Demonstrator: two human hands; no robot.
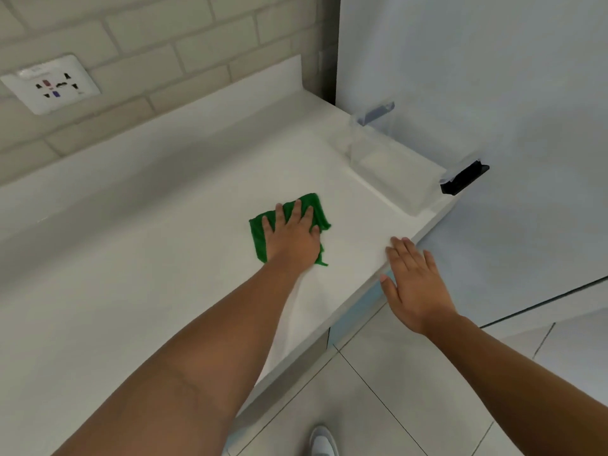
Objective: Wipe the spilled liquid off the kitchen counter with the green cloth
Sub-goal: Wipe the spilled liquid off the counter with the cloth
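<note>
The green cloth (258,237) lies crumpled on the white kitchen counter (148,232), near its right end. My left hand (292,235) presses flat on the cloth with fingers spread and straight, covering most of it. My right hand (414,281) hovers at the counter's front edge, to the right of the cloth, fingers straight and holding nothing. I cannot make out any liquid on the white surface.
A clear plastic container (388,159) stands at the counter's far right, against a tall white cabinet (493,77) with a black handle (464,179). A wall socket (52,83) sits on the tiled backsplash. Tiled floor and a shoe (324,441) are below.
</note>
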